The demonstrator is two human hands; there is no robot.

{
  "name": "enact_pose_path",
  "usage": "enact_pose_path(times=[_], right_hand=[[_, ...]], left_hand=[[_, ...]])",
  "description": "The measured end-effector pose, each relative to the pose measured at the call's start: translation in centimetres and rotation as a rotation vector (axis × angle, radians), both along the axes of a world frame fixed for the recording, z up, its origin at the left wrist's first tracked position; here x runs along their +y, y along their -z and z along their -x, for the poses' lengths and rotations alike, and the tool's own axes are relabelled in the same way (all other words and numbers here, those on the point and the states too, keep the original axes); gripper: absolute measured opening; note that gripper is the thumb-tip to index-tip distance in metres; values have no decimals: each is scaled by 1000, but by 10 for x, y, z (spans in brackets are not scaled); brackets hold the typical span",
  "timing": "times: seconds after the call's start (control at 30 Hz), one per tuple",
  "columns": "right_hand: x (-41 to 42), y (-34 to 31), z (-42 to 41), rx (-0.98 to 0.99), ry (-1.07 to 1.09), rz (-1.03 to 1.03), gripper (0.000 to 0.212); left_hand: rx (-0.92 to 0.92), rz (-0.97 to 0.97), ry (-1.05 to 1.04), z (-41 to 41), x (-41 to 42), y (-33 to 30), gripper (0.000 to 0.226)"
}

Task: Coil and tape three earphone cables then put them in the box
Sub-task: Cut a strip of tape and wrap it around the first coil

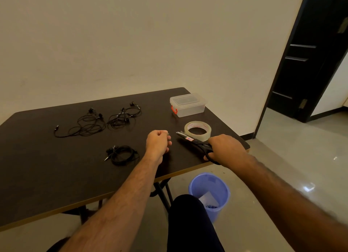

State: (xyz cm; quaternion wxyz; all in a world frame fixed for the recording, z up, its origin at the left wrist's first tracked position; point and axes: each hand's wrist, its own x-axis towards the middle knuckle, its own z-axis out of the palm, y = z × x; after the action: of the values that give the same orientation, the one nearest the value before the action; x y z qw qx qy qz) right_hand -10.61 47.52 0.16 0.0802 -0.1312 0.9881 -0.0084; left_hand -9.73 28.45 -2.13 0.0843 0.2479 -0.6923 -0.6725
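One coiled earphone cable [123,154] lies on the dark tabletop [37,167] near the front edge, left of the hands. Two loose, tangled earphone cables [84,124] [124,116] lie farther back, side by side. The clear lidded box [187,104] with a red latch stands at the far right corner, the tape roll [197,130] just in front of it. The right hand [226,149] grips the black scissors [195,143], whose blades touch the roll. The left hand [158,143] is fisted; whether it pinches anything, I cannot tell. A blue bin [210,193] stands on the floor
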Motion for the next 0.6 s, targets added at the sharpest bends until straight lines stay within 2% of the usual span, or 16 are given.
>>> enact_pose_path(times=[0.23,0.43,0.6], right_hand=[[-1,-2,8,-54,17,-52,49],[0,-8,15,-110,39,-30,31],[1,-16,25,-180,53,-22,35]], left_hand=[[-8,28,39,3,1,2,15],[-13,56,68,4,1,3,13],[-6,66,70,5,0,5,13]])
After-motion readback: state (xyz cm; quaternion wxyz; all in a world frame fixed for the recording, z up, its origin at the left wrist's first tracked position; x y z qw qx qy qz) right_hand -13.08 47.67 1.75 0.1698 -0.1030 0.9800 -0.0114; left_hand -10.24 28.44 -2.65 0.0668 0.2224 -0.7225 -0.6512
